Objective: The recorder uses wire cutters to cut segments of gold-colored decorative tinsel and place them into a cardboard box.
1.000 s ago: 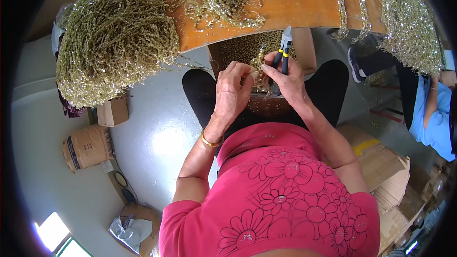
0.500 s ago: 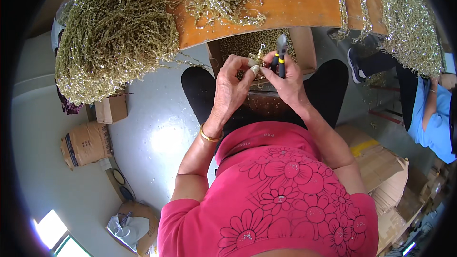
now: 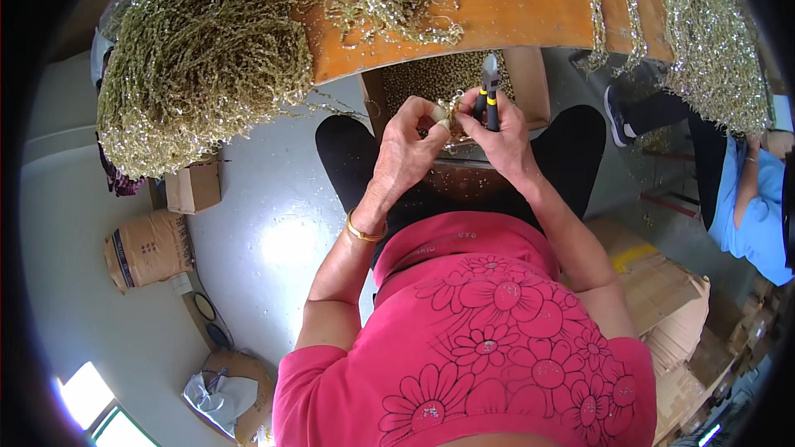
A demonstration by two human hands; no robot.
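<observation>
Both hands meet over an open cardboard box (image 3: 530,87) filled with small gold beads (image 3: 426,73). My left hand (image 3: 411,142) pinches one side of a small gold beaded strand (image 3: 450,108), with pale coverings on the fingertips. A pair of pliers (image 3: 490,93) with black and yellow handles rests in my right hand (image 3: 507,139), its metal jaws pointing away from me. The thumb and finger of that hand are at the strand's other side. Fingers partly hide the strand.
On the orange wooden table (image 3: 530,0) ahead lie piles of glittery gold garland (image 3: 207,58), with more garland (image 3: 712,41) hanging at the right. A person in blue (image 3: 749,207) sits at the right. Cardboard boxes (image 3: 654,290) stand behind on the right, and a wrapped carton (image 3: 151,250) at the left.
My hands have drawn slightly apart, showing more of the gold strand between them. The pliers have turned a little and remain in my right hand.
</observation>
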